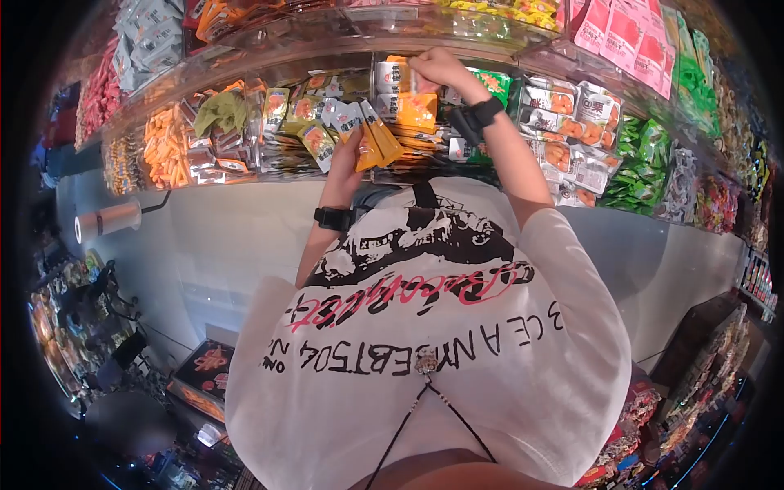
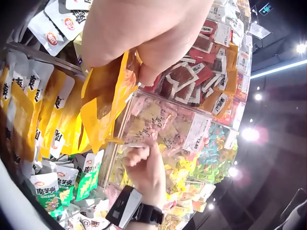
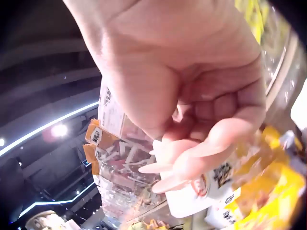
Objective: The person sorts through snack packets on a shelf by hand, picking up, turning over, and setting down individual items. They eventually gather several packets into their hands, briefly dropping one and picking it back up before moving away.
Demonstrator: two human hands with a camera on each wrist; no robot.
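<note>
My left hand [image 1: 347, 167] grips a small bunch of yellow-orange snack packets [image 1: 377, 140] in front of the clear bins of a shop shelf. In the left wrist view the left hand [image 2: 144, 33] fills the top and the yellow packets [image 2: 103, 105] hang from its fingers. My right hand [image 1: 437, 67] reaches higher into a bin and pinches a white and orange packet [image 1: 396, 77]. Seen from the right wrist, the right hand [image 3: 201, 120] has curled fingers closed on that white packet [image 3: 206, 189]. The right hand [image 2: 144, 167] also shows low in the left wrist view.
Clear plastic bins [image 1: 278, 73] full of snack packets run across the shelf. Green packets [image 1: 645, 163] lie to the right and orange snacks [image 1: 167, 147] to the left. A roll of plastic bags [image 1: 106, 219] hangs at the left. My white printed shirt [image 1: 425, 351] fills the foreground.
</note>
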